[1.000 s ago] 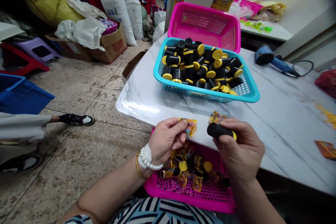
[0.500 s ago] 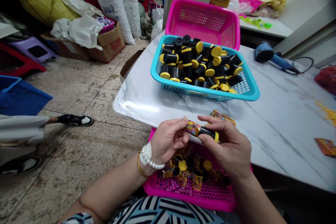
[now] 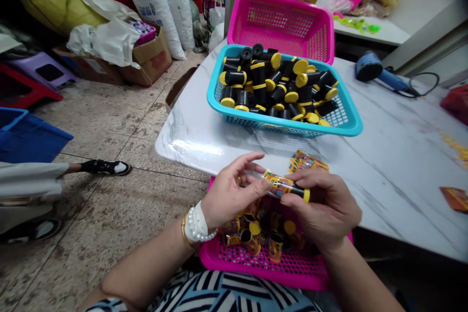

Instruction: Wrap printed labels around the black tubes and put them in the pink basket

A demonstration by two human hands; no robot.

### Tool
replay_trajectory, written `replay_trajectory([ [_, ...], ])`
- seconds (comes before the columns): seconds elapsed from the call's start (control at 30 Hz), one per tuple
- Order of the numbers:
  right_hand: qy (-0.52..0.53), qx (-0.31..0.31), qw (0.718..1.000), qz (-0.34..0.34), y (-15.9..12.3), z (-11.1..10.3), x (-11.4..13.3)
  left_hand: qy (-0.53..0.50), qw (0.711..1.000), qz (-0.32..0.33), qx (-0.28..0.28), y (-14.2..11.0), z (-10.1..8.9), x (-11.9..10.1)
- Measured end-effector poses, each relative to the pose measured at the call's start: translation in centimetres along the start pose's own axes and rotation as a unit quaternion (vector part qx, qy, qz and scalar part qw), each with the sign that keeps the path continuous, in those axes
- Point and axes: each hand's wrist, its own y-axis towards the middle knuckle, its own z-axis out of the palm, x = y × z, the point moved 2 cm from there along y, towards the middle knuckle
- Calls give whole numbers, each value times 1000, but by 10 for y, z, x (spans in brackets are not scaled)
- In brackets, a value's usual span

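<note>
My right hand [image 3: 323, 204] grips a small black tube with a yellow cap [image 3: 302, 192] between thumb and fingers. A clear printed sleeve [image 3: 280, 185] in yellow and orange is around the tube's other end and sticks out past it to the left. My left hand [image 3: 237, 187] has its thumb on the sleeve's left end, index finger raised; its other fingers are partly hidden behind. Below both hands, a pink basket [image 3: 263, 273] holds several sleeved tubes [image 3: 275, 246]. A pile of flat printed sleeves [image 3: 307, 162] lies on the table just beyond my right hand.
A turquoise basket [image 3: 292, 129] full of black tubes with yellow caps [image 3: 259, 78] stands on the marbled table [image 3: 190, 131]. Behind it is another pink basket [image 3: 281, 24]. A blue heat gun [image 3: 380, 75] lies at right. On the left, another person's shoe [image 3: 106, 167] shows near a blue crate [image 3: 32, 134].
The sleeve now sits more over the tube, and both have shifted slightly right. My left index finger has lifted away from the sleeve, and the left thumb has moved along to its end.
</note>
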Motion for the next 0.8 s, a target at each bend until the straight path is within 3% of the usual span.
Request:
replay_trajectory([
  [0.1, -4, 52, 998, 18, 2, 3, 0, -36, 992, -65, 101, 5, 1, 3],
  [0.2, -17, 65, 996, 57, 1, 1, -2, -57, 993, -61, 88, 8, -1, 6],
  [0.37, 60, 43, 978, 194, -3, -2, -6, -68, 989, -97, 90, 8, 4, 16],
  [0.6, -103, 47, 984, 139, -3, 3, -4, -69, 983, -138, 100, 7, 18, 32],
  [0.8, -33, 97, 981, 164, -13, -15, -2, -78, 993, -73, 51, 6, 17, 22],
])
